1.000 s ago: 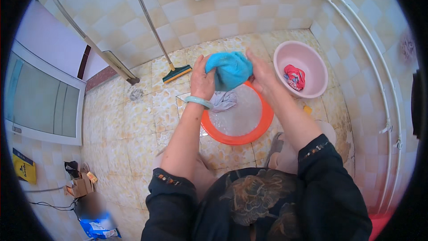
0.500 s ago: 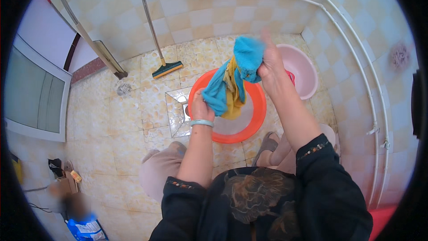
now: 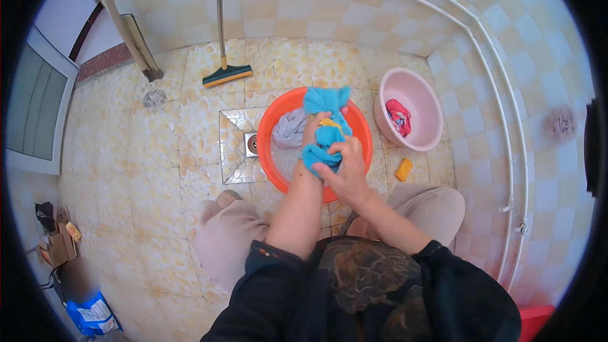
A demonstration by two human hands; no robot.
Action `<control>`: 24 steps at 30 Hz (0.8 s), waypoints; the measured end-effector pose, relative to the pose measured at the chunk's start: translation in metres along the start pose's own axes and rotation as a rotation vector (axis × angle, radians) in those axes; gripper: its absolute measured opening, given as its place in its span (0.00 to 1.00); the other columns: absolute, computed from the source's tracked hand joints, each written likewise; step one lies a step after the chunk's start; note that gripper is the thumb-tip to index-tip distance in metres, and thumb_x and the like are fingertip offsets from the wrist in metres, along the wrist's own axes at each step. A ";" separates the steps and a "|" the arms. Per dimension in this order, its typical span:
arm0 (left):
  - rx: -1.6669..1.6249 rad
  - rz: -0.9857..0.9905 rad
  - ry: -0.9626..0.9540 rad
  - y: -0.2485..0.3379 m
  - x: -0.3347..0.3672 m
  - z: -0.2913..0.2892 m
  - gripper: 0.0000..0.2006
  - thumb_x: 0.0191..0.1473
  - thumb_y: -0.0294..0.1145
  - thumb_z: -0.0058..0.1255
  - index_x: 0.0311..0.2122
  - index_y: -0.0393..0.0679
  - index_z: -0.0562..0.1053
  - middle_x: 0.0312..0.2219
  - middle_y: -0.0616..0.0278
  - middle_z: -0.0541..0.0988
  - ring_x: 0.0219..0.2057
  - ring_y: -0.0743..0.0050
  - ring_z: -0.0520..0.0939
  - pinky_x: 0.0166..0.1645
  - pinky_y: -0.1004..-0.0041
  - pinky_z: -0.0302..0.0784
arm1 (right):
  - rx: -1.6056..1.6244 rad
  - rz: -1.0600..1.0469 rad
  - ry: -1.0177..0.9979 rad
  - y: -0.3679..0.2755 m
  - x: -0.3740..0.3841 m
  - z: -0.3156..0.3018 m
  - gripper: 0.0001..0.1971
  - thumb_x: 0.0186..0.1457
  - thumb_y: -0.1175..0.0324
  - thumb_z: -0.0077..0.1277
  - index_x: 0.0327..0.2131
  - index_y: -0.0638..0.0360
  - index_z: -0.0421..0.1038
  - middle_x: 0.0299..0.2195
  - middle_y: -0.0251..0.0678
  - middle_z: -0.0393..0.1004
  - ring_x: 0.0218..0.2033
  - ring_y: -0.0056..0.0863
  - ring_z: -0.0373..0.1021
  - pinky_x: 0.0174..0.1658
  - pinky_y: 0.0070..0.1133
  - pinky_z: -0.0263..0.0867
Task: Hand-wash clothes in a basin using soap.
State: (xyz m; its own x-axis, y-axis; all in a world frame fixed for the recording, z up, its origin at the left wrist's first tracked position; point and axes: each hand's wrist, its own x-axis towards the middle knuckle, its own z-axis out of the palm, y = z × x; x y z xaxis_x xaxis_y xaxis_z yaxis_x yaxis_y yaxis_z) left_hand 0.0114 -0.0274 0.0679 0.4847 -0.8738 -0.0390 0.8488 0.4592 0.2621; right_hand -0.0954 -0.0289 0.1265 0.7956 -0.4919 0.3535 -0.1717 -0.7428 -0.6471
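Note:
Over the orange basin (image 3: 266, 163) I hold a bunched blue and yellow cloth (image 3: 326, 99). My left hand (image 3: 314, 128) is closed around its middle, its fingers partly hidden by the folds. Nearer to me, my right hand (image 3: 348, 174) grips the lower bunch of the same cloth, with the thumb and fingers bent onto it. Inside the basin, left of my hands, a pale lilac-grey cloth (image 3: 289, 128) lies in cloudy water.
A pink basin (image 3: 431, 128) with a red cloth (image 3: 399, 118) stands to the right. An orange-yellow bar (image 3: 403, 170) lies on the tiles near my knee. Left of the orange basin is a floor drain (image 3: 252, 144). A floor squeegee (image 3: 227, 75) leans at the far wall.
Both hands came down and together over the orange basin, bunching the cloth that was stretched between them. My right hand moved down and left. The lilac-grey cloth and the orange-yellow bar now show.

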 end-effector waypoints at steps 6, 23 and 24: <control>-0.540 -0.066 -0.106 -0.008 0.006 -0.078 0.16 0.56 0.31 0.45 0.50 0.47 0.64 0.44 0.64 0.70 0.45 0.71 0.72 0.49 0.70 0.70 | 0.008 -0.078 0.110 0.039 0.052 0.044 0.13 0.44 0.64 0.56 0.32 0.59 0.67 0.36 0.45 0.65 0.39 0.45 0.63 0.41 0.34 0.60; 0.001 0.007 0.408 -0.008 0.004 0.034 0.08 0.62 0.39 0.40 0.39 0.48 0.68 0.31 0.70 0.73 0.34 0.79 0.75 0.37 0.74 0.72 | 0.216 0.596 0.157 0.102 0.108 0.017 0.08 0.47 0.68 0.49 0.33 0.58 0.68 0.36 0.47 0.70 0.42 0.43 0.66 0.44 0.34 0.61; -0.020 0.025 0.408 -0.008 0.006 0.034 0.08 0.62 0.39 0.40 0.38 0.48 0.68 0.31 0.70 0.73 0.33 0.79 0.74 0.37 0.74 0.72 | 0.217 0.590 0.154 0.097 0.102 0.019 0.08 0.47 0.68 0.49 0.33 0.58 0.68 0.36 0.47 0.70 0.42 0.43 0.66 0.44 0.34 0.61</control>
State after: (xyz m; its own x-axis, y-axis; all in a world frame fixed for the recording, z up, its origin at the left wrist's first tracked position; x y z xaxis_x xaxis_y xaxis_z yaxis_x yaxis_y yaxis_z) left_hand 0.0004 -0.0420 0.0987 0.5460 -0.7286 -0.4135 0.8376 0.4861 0.2494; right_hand -0.0197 -0.1426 0.0872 0.5085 -0.8608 -0.0209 -0.4201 -0.2268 -0.8787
